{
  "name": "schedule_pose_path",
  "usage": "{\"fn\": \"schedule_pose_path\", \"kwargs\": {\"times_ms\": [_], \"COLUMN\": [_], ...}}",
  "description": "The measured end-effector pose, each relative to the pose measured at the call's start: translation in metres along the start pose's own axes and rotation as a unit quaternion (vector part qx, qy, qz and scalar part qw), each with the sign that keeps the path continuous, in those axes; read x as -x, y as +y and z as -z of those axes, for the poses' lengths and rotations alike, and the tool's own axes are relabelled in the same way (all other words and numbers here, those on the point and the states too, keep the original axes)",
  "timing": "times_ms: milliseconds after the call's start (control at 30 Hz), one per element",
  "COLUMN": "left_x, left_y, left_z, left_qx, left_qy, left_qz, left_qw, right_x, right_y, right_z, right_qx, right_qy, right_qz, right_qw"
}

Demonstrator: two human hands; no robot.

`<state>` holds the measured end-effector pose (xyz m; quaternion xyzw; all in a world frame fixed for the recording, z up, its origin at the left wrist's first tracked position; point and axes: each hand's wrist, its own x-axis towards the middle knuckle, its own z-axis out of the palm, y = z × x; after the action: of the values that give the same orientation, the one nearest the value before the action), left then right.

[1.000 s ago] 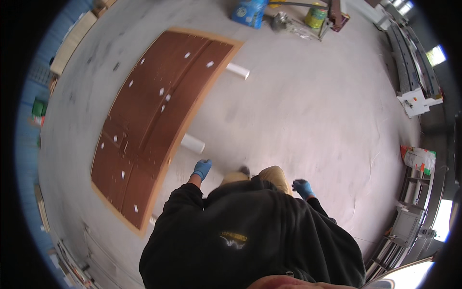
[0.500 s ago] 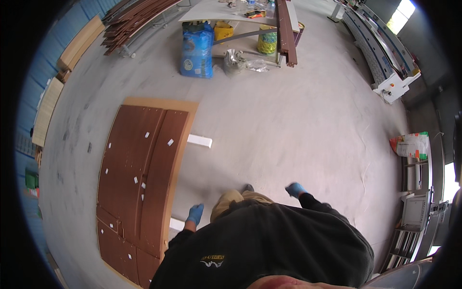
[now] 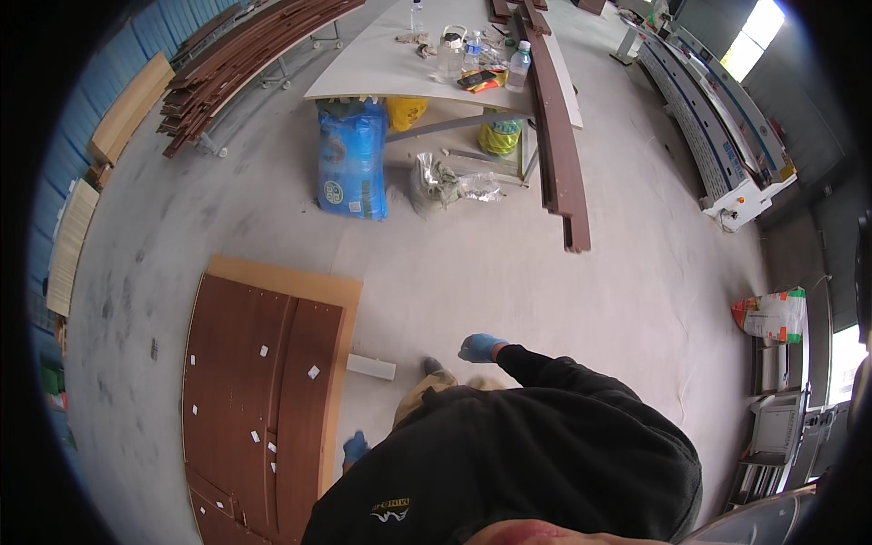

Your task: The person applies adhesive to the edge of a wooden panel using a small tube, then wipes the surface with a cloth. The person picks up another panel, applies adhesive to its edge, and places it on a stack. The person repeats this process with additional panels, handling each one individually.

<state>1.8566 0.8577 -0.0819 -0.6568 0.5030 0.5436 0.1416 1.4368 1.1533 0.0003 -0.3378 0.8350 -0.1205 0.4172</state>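
Hands found apart: right hand [image 3: 480, 348], gloved in blue, extends in front of the body, fingers apparently curled, nothing visible in it; left hand [image 3: 356, 447], likewise gloved, is partly covered by the sleeve, so its grip cannot be told. Brown panel [image 3: 245, 363] lies low, just left of the left hand, no contact seen. Its sections lie side by side, tan board [image 3: 282, 280] showing at two edges and white tags [image 3: 313, 371] on its face; white block [image 3: 371, 367] juts out between the hands. Laying-out judged done where visible; near end is out of view. Remaining work cannot be determined. Loose brown strips [image 3: 561, 163] rest on the table [image 3: 363, 68], well ahead of both hands, apart from the panel
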Motion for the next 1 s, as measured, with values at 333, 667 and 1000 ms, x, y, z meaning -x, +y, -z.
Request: {"fn": "schedule_pose_path", "kwargs": {"times_ms": [333, 667, 1000], "left_x": [-0.125, -0.161, -0.244], "left_y": [0.439, 0.539, 0.664], "left_z": [-0.108, -0.082, -0.004], "left_qx": [0.031, 0.163, 0.117], "left_qy": [0.005, 0.034, 0.048], "left_qz": [-0.418, -0.04, 0.036], "left_qw": [0.908, 0.985, 0.991], "right_x": [-0.217, -0.483, -0.72], "right_y": [0.074, 0.024, -0.153], "right_z": [0.196, 0.488, 0.577], "right_qx": [-0.214, 0.015, -0.014], "right_qy": [0.034, 0.017, -0.047], "right_qz": [-0.102, -0.044, 0.217], "right_qw": [0.971, 0.999, 0.975]}}
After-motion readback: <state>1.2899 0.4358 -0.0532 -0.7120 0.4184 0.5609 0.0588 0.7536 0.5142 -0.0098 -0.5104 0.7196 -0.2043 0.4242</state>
